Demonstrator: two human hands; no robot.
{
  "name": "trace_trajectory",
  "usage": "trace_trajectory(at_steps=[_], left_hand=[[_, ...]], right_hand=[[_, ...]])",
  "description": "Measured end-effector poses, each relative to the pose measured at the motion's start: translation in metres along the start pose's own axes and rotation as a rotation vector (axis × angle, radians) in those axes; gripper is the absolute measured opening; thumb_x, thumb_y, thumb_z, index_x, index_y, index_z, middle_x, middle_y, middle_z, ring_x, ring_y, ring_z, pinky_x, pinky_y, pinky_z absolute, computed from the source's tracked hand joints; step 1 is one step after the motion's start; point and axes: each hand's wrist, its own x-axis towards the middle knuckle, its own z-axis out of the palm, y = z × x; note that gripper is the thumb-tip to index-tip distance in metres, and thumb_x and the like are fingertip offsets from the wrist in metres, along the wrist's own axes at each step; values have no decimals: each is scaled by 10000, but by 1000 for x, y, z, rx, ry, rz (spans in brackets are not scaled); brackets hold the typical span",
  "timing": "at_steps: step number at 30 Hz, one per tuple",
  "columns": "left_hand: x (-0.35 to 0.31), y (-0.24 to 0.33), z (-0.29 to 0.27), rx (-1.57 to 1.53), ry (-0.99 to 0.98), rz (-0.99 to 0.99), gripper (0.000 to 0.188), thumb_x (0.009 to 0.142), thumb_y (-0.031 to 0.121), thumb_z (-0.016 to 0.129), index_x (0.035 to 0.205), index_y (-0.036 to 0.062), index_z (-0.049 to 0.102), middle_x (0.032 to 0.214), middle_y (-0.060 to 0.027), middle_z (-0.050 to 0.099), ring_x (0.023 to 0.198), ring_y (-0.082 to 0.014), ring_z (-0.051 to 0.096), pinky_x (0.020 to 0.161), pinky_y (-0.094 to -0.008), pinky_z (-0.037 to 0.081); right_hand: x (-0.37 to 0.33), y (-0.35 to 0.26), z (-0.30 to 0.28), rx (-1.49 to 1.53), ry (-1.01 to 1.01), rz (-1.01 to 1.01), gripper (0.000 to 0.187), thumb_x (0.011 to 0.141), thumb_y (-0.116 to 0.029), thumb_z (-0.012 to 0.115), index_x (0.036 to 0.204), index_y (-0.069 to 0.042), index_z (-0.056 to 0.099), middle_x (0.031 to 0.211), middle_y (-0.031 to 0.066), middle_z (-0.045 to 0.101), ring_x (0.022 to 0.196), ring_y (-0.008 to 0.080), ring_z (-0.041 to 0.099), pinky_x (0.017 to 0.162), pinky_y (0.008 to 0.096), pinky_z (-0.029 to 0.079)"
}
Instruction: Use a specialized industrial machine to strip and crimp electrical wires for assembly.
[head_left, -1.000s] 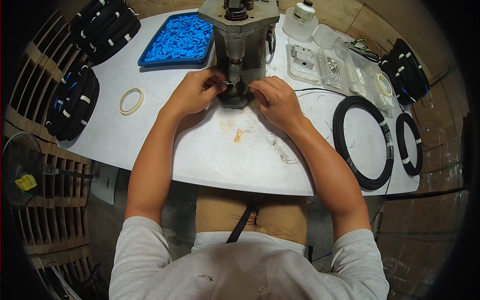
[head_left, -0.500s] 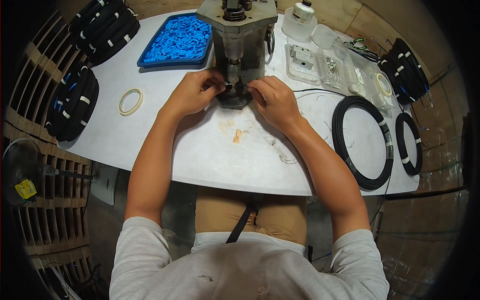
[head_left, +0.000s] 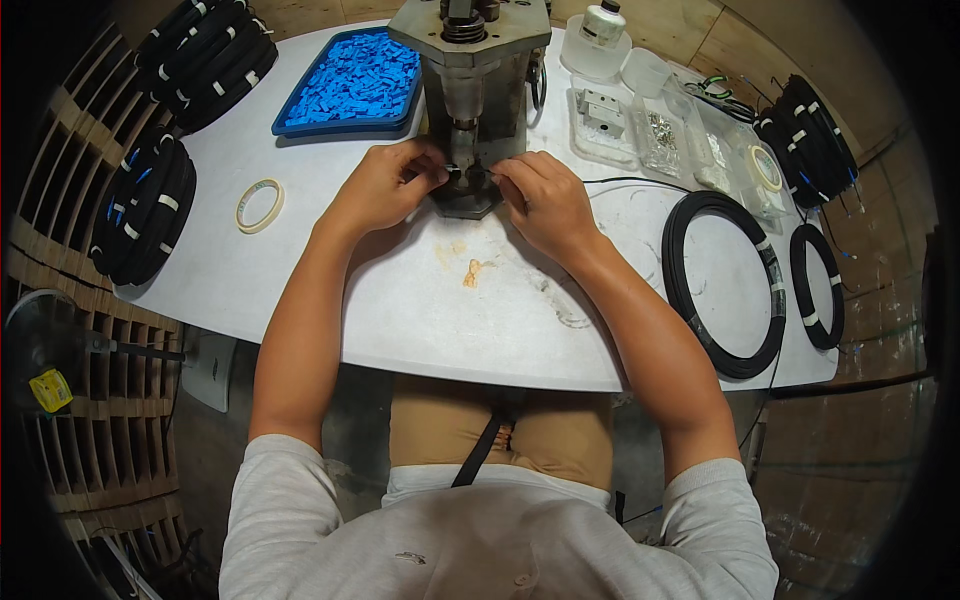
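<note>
Far left of the press point(head_left: 465, 100): black cable coils point(head_left: 143, 215), bound with white bands, presumably against springing open. Nearer left: one tape roll point(head_left: 240, 208), lying flat. Just left of the press: blue tray point(head_left: 345, 130), its raised rim confining many loose blue pieces point(head_left: 360, 80). At the press foot, left side: your left hand point(head_left: 385, 185), thumb and fingers drawn together; whether they grip anything cannot be told. Opposite, right side: your right hand point(head_left: 548, 200), fingertips pinched small, apparently on the black cable point(head_left: 640, 179), which passes behind the hand and trails rightward from the press; the facing hands likely steady work there. Further right: clear tubs point(head_left: 663, 150), sorting small parts within reach; large coil point(head_left: 676, 255); smaller coil point(head_left: 799, 280), outermost.
</note>
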Motion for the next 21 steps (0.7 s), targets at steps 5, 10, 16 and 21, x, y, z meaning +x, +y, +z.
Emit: trace_trajectory(at_steps=[5, 10, 16, 21], left_hand=[[0, 1, 1, -2, 2, -10, 183, 967, 92, 706, 1120, 2, 751, 989, -152, 796, 910, -231, 761, 871, -350, 587], [0, 3, 1, 28, 6, -7, 190, 969, 105, 710, 1123, 3, 753, 997, -160, 797, 918, -250, 766, 878, -357, 588], [0, 0, 1, 10, 10, 8, 205, 964, 126, 724, 1122, -4, 749, 993, -167, 795, 921, -256, 765, 884, -361, 588], [1, -1, 1, 8, 10, 13, 208, 963, 122, 723, 1124, -7, 745, 995, -165, 795, 923, -255, 765, 887, -362, 590]], right_hand=[[-1, -1, 1, -8, -5, 6, 165, 849, -36, 773, 1009, -61, 743, 915, 76, 701, 829, 290, 666, 766, 409, 551], [-1, -1, 1, -26, -19, 17, 149, 857, -48, 768, 1003, -62, 742, 905, 76, 697, 831, 290, 664, 767, 408, 547], [0, -2, 0, -21, -30, 28, 146, 858, -48, 767, 1000, -61, 739, 900, 79, 699, 834, 292, 667, 769, 408, 547], [-1, -2, 0, -17, -25, 25, 151, 852, -43, 771, 999, -59, 737, 904, 81, 701, 835, 292, 668, 769, 408, 548]])
